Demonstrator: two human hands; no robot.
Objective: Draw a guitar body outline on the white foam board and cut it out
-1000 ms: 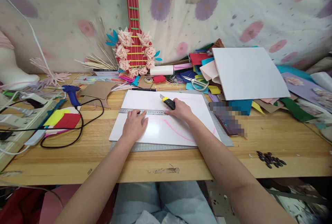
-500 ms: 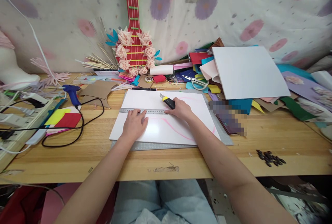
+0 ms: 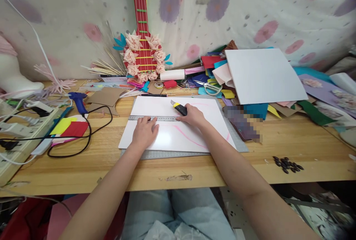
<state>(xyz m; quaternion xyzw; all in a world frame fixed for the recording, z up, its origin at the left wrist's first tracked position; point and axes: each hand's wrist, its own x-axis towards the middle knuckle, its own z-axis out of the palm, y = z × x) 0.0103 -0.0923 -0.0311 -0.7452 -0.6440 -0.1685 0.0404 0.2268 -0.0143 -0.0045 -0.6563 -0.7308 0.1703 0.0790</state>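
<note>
Steel ruler [image 3: 166, 119] lies flat across a white board [image 3: 155, 106], roughly parallel to the board's far edge. Left hand [image 3: 144, 132] palm down, fingers loosely spread, fingertips on the ruler; grips nothing. Right hand [image 3: 195, 116] closed around a yellow-and-black utility knife [image 3: 180, 108], blade end pointing away and to the left, beyond the ruler; thumb side at the ruler's right end. Cannot tell whether the blade meets the board. A pink curved line [image 3: 187, 136] runs over the near right part of the board, passing under the right forearm. Beneath the board, a grey cutting mat [image 3: 161, 154] shows along the near and right edges, on a wooden bench [image 3: 69, 173]. Black pen [image 3: 152, 95] just past the far edge. Right of the mat: a dark flat object [image 3: 236, 119], partly pixelated; nearer the bench front, a cluster of small dark oval pieces [image 3: 286, 164]. Left side: blue glue gun [image 3: 79, 101]. At the back, scissors [image 3: 210, 87] and an upright red model guitar [image 3: 142, 58] trimmed with pale pink flowers.
</note>
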